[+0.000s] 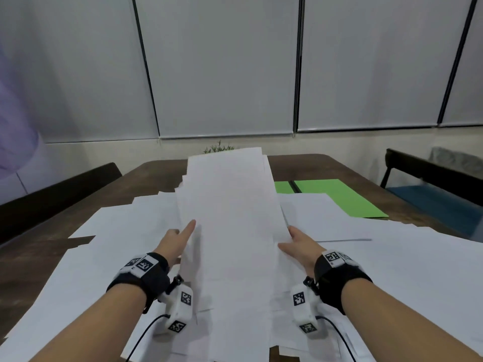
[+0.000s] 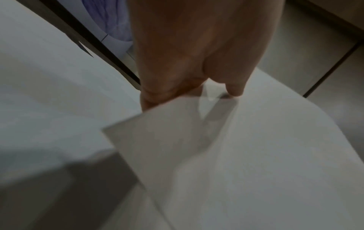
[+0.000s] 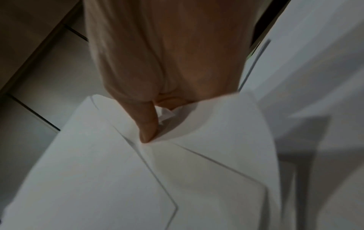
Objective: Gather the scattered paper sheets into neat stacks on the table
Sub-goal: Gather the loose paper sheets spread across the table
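The 2 hands hold up a bundle of white paper sheets (image 1: 230, 218) over the brown worktop (image 1: 313, 165). The left hand (image 1: 175, 242) grasps the bundle's left edge, thumb on top. The right hand (image 1: 300, 244) pinches the bundle's right edge. More loose white sheets (image 1: 366, 257) lie flat under the bundle. A green folder (image 1: 339, 197) lies right of the bundle.

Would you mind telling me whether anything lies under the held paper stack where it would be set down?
Only loose sheets lie on the table beneath the paper stack; the green folder sits off to the right.
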Available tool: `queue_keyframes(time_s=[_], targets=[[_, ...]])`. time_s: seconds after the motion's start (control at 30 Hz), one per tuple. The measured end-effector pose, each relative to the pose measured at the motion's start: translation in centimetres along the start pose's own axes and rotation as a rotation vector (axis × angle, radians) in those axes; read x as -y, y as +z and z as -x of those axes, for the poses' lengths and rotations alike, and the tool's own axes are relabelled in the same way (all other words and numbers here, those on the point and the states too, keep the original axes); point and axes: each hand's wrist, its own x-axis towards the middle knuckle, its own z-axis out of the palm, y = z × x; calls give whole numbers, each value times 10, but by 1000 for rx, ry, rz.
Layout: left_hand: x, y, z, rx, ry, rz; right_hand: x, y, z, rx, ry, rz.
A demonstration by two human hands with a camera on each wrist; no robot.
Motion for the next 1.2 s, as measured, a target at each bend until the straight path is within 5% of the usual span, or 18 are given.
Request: queue_keyframes(time_s=[0.13, 0.37, 0.63, 0.77, 1.0, 1.2], targets=[[-17, -1, -1, 86, 71, 187, 13, -5, 5, 15, -97, -70], [-52, 9, 27, 90, 408, 288, 36, -2, 5, -59, -186, -84], [-85, 23, 47, -63, 717, 316, 82, 14, 3, -95, -340, -208], [-78, 26, 52, -185, 764, 382, 81, 19, -2, -95, -357, -329], [-74, 24, 51, -173, 785, 386, 78, 24, -8, -253, -386, -254], [-79, 16, 50, -233, 815, 420, 102, 24, -3, -213, -452, -379]])
